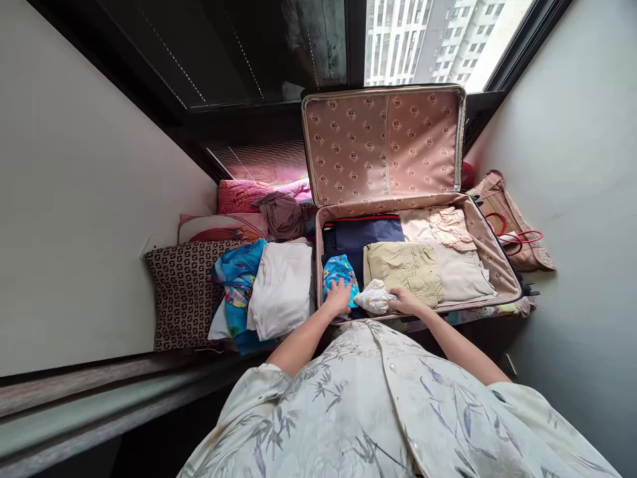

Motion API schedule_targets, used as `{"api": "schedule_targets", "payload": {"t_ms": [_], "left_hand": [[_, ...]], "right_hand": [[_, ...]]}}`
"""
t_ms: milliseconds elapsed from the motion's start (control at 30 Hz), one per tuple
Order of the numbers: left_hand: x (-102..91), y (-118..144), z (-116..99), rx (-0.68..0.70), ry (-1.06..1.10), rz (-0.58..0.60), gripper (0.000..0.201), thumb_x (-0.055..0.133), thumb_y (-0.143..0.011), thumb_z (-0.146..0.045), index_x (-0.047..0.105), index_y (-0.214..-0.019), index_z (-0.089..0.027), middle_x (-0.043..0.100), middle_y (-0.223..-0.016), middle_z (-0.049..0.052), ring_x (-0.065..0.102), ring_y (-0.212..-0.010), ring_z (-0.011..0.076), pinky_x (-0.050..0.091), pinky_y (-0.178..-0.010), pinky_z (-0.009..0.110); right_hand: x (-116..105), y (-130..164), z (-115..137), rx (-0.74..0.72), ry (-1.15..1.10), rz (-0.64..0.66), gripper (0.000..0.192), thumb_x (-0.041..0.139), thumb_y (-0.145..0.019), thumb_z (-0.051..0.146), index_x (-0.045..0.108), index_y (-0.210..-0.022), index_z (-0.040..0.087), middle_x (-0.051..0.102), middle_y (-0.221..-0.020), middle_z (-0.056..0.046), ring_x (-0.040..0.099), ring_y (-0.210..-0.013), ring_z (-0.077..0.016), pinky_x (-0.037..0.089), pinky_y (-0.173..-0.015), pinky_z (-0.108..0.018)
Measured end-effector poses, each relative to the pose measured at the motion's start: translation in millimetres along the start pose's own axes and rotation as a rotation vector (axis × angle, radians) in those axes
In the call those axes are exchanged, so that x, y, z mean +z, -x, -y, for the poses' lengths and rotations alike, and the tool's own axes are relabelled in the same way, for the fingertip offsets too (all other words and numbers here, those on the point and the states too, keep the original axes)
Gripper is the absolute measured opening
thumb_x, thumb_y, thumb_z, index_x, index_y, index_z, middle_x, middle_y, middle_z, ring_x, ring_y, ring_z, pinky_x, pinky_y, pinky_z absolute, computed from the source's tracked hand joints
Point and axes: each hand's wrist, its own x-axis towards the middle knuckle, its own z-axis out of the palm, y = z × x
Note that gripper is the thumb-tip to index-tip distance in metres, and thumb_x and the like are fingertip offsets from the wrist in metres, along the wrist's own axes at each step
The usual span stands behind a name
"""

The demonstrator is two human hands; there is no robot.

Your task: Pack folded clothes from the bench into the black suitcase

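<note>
An open suitcase [321,279] with a pink patterned lining lies before me, its lid [348,149] raised at the back. My left hand [338,297] rests with spread fingers on a small blue patterned cloth [338,267] in the near left corner. Between the fingers of my right hand [405,301] is the edge of a small white patterned cloth [374,297], bunched beside the blue one. Folded khaki clothing [403,265] lies just beyond my right hand. Behind it are dark navy folded clothing [368,232], a cream garment [462,272] and a ruffled peach garment [450,228].
Left of the suitcase are folded white clothes [283,285], a bright blue garment [236,292] and a dark patterned cushion [182,292]. Pink cushions [239,196] and a mauve cloth [281,216] sit farther back. A brown bag [512,226] with red cords leans at the right wall.
</note>
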Motion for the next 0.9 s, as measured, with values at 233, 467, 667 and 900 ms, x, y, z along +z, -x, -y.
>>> {"api": "schedule_targets", "payload": {"t_ms": [233, 467, 667, 900], "left_hand": [[-12.2, -16, -6, -0.117, 0.152, -0.230, 0.018, 0.074, -0.069, -0.012, 0.059, -0.072, -0.022, 0.065, -0.102, 0.013, 0.058, -0.122, 0.0375, 0.034, -0.116, 0.054], [-6.0, 15, -72, -0.018, 0.504, -0.400, 0.023, 0.069, -0.075, -0.013, 0.069, -0.094, -0.025, 0.067, -0.089, 0.005, 0.065, -0.103, 0.0281, 0.042, -0.111, 0.043], [60.1, 52, -133, 0.434, 0.355, 0.324, 0.054, 0.090, -0.064, -0.031, 0.074, -0.114, -0.024, 0.056, -0.140, 0.015, 0.053, -0.133, 0.0365, 0.042, -0.114, 0.047], [46.9, 23, -95, 0.368, 0.249, 0.303, 0.059, 0.078, -0.083, -0.039, 0.061, -0.136, -0.020, 0.062, -0.134, 0.015, 0.060, -0.125, 0.0303, 0.047, -0.107, 0.044]], "right_hand": [[-63, -18, -9, 0.194, -0.489, -0.039, 0.044, 0.087, -0.058, 0.041, 0.069, -0.092, 0.019, 0.071, -0.079, 0.001, 0.062, -0.067, -0.0168, 0.050, -0.060, -0.028], [-76, -10, 9, 0.171, -0.693, 0.059, 0.047, 0.088, -0.056, 0.037, 0.072, -0.097, 0.021, 0.074, -0.087, -0.002, 0.066, -0.070, -0.0183, 0.051, -0.065, -0.030], [-38, 1, 15, 0.284, -0.825, 0.179, 0.046, 0.088, -0.062, 0.045, 0.071, -0.100, 0.023, 0.077, -0.091, -0.005, 0.072, -0.082, -0.0262, 0.060, -0.071, -0.038], [-84, -1, -16, 0.400, -0.862, 0.041, 0.040, 0.087, -0.052, 0.021, 0.071, -0.089, 0.020, 0.079, -0.086, -0.005, 0.073, -0.073, -0.0252, 0.062, -0.071, -0.039]]}}
